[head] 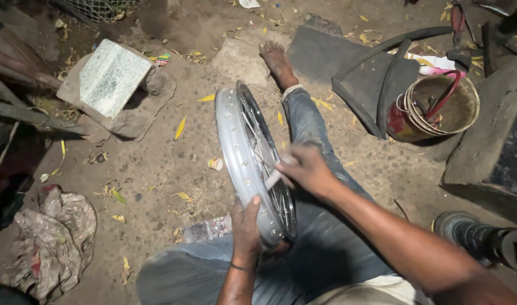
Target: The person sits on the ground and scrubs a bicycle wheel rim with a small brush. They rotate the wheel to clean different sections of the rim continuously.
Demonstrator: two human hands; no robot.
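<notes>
crumpled clear plastic wrapper (209,229) on dirt, small colourful wrapper (163,58) beside stone slab (113,77)

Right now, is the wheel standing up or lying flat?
Standing up: the spoked wheel rim is on edge, steadied by the left hand.

A pale stone slab (113,76) is lying tilted on a mound of dirt at the upper left, and a crumpled, dirty cloth (51,240) is heaped at the lower left. A worn metal bucket (439,110) is standing at the upper right, with a red curved rod being held inside it, and a black rubber strip (382,85) is curving just beside it. A small pale cup (215,164) is lying on the dirt ground (157,164), where yellow leaves (180,127) are scattered. Wire mesh (97,8) is showing at the top edge
</notes>
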